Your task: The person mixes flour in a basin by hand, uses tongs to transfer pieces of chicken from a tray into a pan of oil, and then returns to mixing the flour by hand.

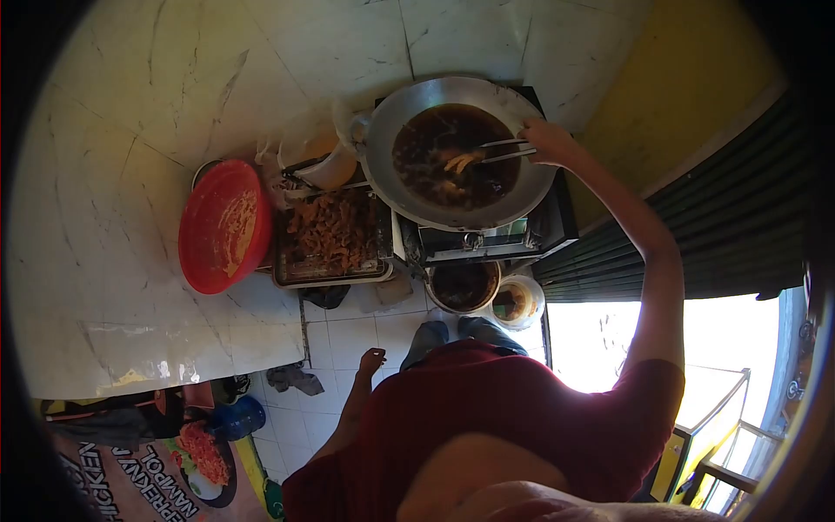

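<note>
In the head view, a pair of metal tongs (504, 150) is held in the right hand (548, 143), whose fingers are closed around the handle end. The tongs are stretched out over a large metal wok (391, 187) filled with dark oil, and pale fried strips (461, 162) are pinched between the tips, at the oil's surface near the middle of the wok. The wok is carried on a gas stove (487, 242) set against the marble wall.

The left hand (372, 358) is hung low beside the body, above the tiled floor; its fingers are loosely curled and nothing is held in them.

Just left of the wok, a metal tray (335, 235) heaped with browned fried pieces is seen on the bench, and a red bowl (224, 228) with batter residue is placed just beside the tray. Two small buckets (487, 291) are stood on the floor below the stove.
</note>
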{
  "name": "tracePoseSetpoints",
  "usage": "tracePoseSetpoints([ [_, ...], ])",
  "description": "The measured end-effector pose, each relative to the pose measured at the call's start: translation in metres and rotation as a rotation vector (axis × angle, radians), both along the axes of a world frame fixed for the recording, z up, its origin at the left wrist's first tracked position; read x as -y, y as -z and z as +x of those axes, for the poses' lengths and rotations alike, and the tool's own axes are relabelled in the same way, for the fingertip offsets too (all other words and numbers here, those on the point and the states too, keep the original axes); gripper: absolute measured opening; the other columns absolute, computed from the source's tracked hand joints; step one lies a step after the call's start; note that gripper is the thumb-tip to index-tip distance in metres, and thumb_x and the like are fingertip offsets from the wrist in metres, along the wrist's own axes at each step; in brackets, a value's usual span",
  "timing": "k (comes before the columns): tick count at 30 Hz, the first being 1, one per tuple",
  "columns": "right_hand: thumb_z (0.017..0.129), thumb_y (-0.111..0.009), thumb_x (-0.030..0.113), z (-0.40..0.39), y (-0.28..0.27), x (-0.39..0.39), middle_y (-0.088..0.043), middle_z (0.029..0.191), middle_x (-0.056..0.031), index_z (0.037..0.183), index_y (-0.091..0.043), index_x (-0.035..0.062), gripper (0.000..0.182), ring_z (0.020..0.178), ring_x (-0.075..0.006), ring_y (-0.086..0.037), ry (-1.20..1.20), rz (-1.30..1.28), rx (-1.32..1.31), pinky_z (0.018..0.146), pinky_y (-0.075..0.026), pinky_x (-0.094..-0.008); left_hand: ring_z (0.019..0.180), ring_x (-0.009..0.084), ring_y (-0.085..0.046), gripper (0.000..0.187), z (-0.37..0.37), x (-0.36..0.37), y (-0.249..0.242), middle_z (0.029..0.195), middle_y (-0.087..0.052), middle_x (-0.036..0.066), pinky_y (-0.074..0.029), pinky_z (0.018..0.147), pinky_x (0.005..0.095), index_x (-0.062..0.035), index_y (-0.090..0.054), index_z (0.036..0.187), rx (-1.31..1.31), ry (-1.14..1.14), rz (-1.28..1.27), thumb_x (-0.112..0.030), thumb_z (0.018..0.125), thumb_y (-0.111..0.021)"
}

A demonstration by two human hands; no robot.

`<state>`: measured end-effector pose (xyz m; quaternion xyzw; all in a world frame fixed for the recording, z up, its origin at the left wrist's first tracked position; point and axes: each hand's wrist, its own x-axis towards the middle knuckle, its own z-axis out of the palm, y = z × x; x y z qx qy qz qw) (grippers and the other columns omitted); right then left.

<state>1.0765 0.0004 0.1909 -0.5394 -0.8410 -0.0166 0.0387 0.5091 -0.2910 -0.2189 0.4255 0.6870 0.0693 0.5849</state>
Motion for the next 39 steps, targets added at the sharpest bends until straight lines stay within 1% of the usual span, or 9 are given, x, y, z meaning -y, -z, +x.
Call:
tracePoseSetpoints([
  [8, 0.054, -0.072, 0.011, -0.008, -0.018, 0.005, -0.052, 0.092, -0.0108, 0.091, -0.062, 0.0087, 0.038, 0.092, -0.0284, -0.055, 0.073, -0.085, 0.041, 0.075, -0.048, -0.038, 0.067, 0.0186, -0.064, 0.031, -0.008, 0.01, 0.003, 0.077, -0.065, 0.011, -0.05, 0.059, 0.0291, 0.0006, -0.059, 0.096, 0.068, -0.13, -0.03, -0.027, 0.082, -0.056],
  [14, 0.055, -0.071, 0.012, -0.008, -0.024, 0.011, -0.052, 0.092, -0.0106, 0.09, -0.063, 0.0083, 0.036, 0.091, -0.0283, -0.055, 0.045, -0.042, 0.032, 0.076, -0.048, -0.0384, 0.064, 0.0184, -0.062, 0.032, -0.006, 0.007, 0.009, 0.076, -0.065, 0.012, -0.05, 0.058, 0.0297, -0.0003, -0.058, 0.099, 0.055, -0.119, -0.063, -0.027, 0.082, -0.056],
  [17, 0.056, -0.07, 0.014, -0.007, -0.026, 0.013, -0.05, 0.092, -0.0102, 0.095, -0.061, 0.0082, 0.04, 0.091, -0.0284, -0.054, 0.046, -0.075, 0.047, 0.075, -0.047, -0.038, 0.063, 0.018, -0.062, 0.033, -0.003, 0.005, 0.008, 0.076, -0.065, 0.012, -0.05, 0.059, 0.0308, -0.0005, -0.057, 0.1, 0.047, -0.099, -0.048, -0.028, 0.082, -0.056],
  [23, 0.057, -0.069, 0.015, -0.008, -0.026, 0.012, -0.051, 0.091, -0.0107, 0.093, -0.062, 0.007, 0.038, 0.09, -0.0283, -0.054, 0.056, -0.092, 0.058, 0.074, -0.047, -0.0382, 0.063, 0.0186, -0.061, 0.03, -0.006, -0.012, 0.008, 0.075, -0.065, 0.01, -0.049, 0.059, 0.0312, -0.0005, -0.059, 0.094, 0.014, 0.098, 0.009, -0.028, 0.082, -0.055],
  [27, 0.057, -0.069, 0.015, -0.006, -0.026, 0.012, -0.052, 0.089, -0.0117, 0.092, -0.063, 0.0058, 0.037, 0.087, -0.0296, -0.055, 0.048, -0.118, 0.004, 0.074, -0.047, -0.0374, 0.065, 0.022, -0.062, 0.03, -0.019, -0.049, 0.011, 0.074, -0.065, 0.011, -0.049, 0.067, 0.0336, -0.0018, -0.063, 0.083, -0.167, 0.3, 0.058, -0.028, 0.078, -0.049],
  [30, 0.056, -0.069, 0.016, -0.006, -0.03, 0.012, -0.053, 0.088, -0.0121, 0.09, -0.064, 0.0063, 0.036, 0.087, -0.0296, -0.056, 0.044, -0.127, 0.006, 0.074, -0.047, -0.0372, 0.067, 0.0244, -0.062, 0.032, -0.015, -0.079, -0.008, 0.076, -0.065, 0.012, -0.048, 0.071, 0.0348, -0.0022, -0.064, 0.084, -0.219, 0.336, 0.135, -0.029, 0.077, -0.048],
  [33, 0.055, -0.07, 0.019, -0.009, -0.033, 0.015, -0.055, 0.088, -0.0122, 0.088, -0.065, 0.0074, 0.035, 0.088, -0.0285, -0.056, 0.044, -0.157, 0.011, 0.074, -0.048, -0.0375, 0.067, 0.0239, -0.062, 0.031, -0.004, -0.108, -0.013, 0.075, -0.065, 0.012, -0.049, 0.07, 0.0343, -0.0021, -0.064, 0.084, -0.253, 0.243, 0.145, -0.027, 0.078, -0.047],
  [36, 0.055, -0.071, 0.02, 0.0, -0.027, 0.009, -0.06, 0.085, -0.0133, 0.088, -0.066, 0.0058, 0.037, 0.083, -0.0285, -0.059, 0.022, -0.19, -0.021, 0.071, -0.048, -0.0363, 0.066, 0.0218, -0.062, 0.031, 0.006, -0.131, 0.003, 0.074, -0.064, 0.011, -0.05, 0.065, 0.0327, -0.001, -0.063, 0.089, -0.08, 0.173, 0.162, -0.028, 0.081, -0.049],
  [39, 0.054, -0.072, 0.022, 0.011, -0.022, -0.003, -0.063, 0.079, -0.0141, 0.088, -0.067, 0.0041, 0.039, 0.076, -0.0273, -0.061, 0.023, -0.302, -0.075, 0.068, -0.048, -0.0346, 0.066, 0.0195, -0.062, 0.035, 0.051, -0.12, -0.025, 0.075, -0.063, 0.011, -0.05, 0.058, 0.0303, 0.0001, -0.059, 0.093, -0.038, -0.101, 0.128, -0.031, 0.084, -0.048],
])
